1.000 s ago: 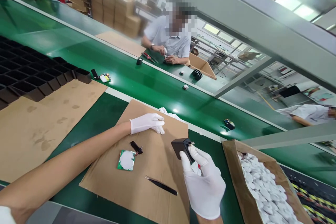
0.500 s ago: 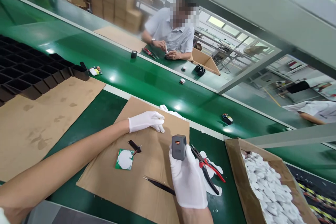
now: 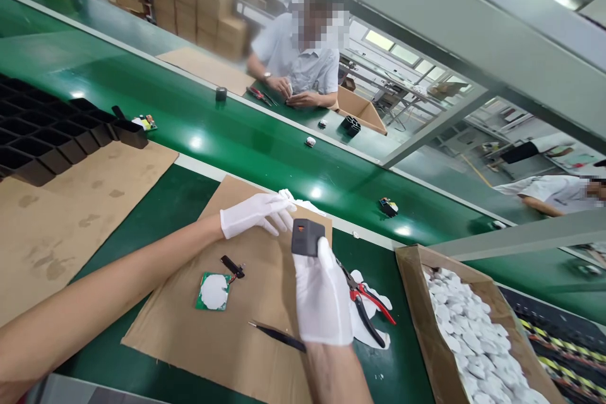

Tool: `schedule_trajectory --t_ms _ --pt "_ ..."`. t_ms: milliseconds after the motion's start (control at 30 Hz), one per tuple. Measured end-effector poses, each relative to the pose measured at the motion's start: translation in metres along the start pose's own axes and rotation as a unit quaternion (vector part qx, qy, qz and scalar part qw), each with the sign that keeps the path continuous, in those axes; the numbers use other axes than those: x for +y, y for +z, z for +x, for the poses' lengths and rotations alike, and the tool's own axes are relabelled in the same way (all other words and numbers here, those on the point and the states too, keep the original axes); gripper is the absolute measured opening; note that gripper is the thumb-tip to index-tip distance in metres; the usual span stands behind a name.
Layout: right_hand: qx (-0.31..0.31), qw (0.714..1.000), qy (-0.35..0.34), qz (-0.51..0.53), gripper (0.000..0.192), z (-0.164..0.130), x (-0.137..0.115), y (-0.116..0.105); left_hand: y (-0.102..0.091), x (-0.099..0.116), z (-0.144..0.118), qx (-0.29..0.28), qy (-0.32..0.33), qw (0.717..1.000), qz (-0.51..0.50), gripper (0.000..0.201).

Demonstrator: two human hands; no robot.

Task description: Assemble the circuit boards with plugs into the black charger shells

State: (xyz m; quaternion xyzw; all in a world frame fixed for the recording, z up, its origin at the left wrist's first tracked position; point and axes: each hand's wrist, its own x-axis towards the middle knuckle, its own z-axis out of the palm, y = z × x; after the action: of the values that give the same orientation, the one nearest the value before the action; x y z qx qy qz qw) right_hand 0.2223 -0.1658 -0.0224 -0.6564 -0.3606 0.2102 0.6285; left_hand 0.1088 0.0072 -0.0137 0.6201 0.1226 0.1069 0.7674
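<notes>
My gloved right hand [image 3: 324, 297] grips a small dark grey plastic case [image 3: 307, 238] with an orange mark visible in an opening. To its left, my gloved left hand [image 3: 258, 213] reaches over the far edge of the cardboard sheet [image 3: 189, 341], fingers stretched out and apart, close to some white pieces [image 3: 307, 204]. On the sheet lies a green circuit board [image 3: 213, 291] topped by a white disc, wired to a small black part [image 3: 231, 266]. Black tweezers [image 3: 279, 336] rest left of my right wrist. Red-and-black pliers [image 3: 367, 303] lie right of that hand, on white pieces.
A carton [image 3: 411, 303] of white discs stands at the right. Black cases [image 3: 61, 132] stand in rows at the left. A green conveyor belt [image 3: 255, 151] carries small assemblies across the back. Beyond it, a co-worker [image 3: 298, 63] handles a small part.
My right hand has raised the case slightly and tilted it. My left hand's fingers have reached a little farther toward the white pieces. The whole view has shifted, and parts on the belt appear farther left.
</notes>
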Motion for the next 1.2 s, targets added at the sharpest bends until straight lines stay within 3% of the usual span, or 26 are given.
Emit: schedule_trajectory --t_ms 133,233,333,500,633,733,800,900,933,967,1033,1100,1200 --pt "-0.009 0.998 0.04 -0.048 0.071 0.052 0.002 -0.006 -0.01 0.011 0.015 0.017 0.036 0.997 0.063 0.055" --pt "-0.056 0.994 0.028 -0.086 0.052 0.095 0.002 -0.001 -0.03 0.01 0.035 0.049 0.043 0.99 0.128 0.052" --pt "-0.119 0.985 0.014 -0.128 0.032 0.137 -0.002 0.012 -0.057 0.009 0.052 0.077 0.051 0.98 0.174 0.041" --pt "-0.242 0.946 -0.014 -0.213 0.023 0.198 -0.016 0.039 -0.101 0.012 0.064 0.087 0.05 0.967 0.234 0.033" --pt "-0.256 0.927 -0.052 -0.27 0.014 0.222 -0.024 0.069 -0.125 0.005 0.071 0.119 0.032 0.954 0.273 0.026" --pt "-0.208 0.925 -0.098 -0.304 0.024 0.204 -0.035 0.084 -0.139 -0.007 0.075 0.182 0.022 0.938 0.295 0.033" --pt "-0.227 0.912 -0.113 -0.323 0.026 0.173 -0.048 0.081 -0.147 -0.012 0.074 0.232 0.015 0.922 0.31 0.037" --pt "-0.361 0.86 -0.111 -0.344 0.014 0.102 -0.068 0.063 -0.154 -0.009 0.065 0.295 -0.004 0.896 0.33 0.035" --pt "-0.405 0.836 -0.117 -0.352 0.023 0.076 -0.073 0.057 -0.155 -0.006 0.059 0.315 -0.01 0.888 0.334 0.034" --pt "-0.439 0.793 -0.138 -0.4 0.027 0.05 -0.077 0.052 -0.155 -0.001 0.053 0.336 -0.014 0.88 0.335 0.035" --pt "-0.398 0.738 -0.111 -0.533 0.014 0.002 -0.081 0.048 -0.153 0.011 0.037 0.385 -0.011 0.862 0.33 0.046" --pt "-0.331 0.708 -0.025 -0.623 0.044 -0.034 -0.081 0.052 -0.148 0.024 0.016 0.432 0.007 0.846 0.314 0.058" --pt "-0.311 0.702 0.031 -0.64 0.052 -0.061 -0.078 0.07 -0.126 0.043 -0.025 0.479 0.049 0.83 0.28 0.052"
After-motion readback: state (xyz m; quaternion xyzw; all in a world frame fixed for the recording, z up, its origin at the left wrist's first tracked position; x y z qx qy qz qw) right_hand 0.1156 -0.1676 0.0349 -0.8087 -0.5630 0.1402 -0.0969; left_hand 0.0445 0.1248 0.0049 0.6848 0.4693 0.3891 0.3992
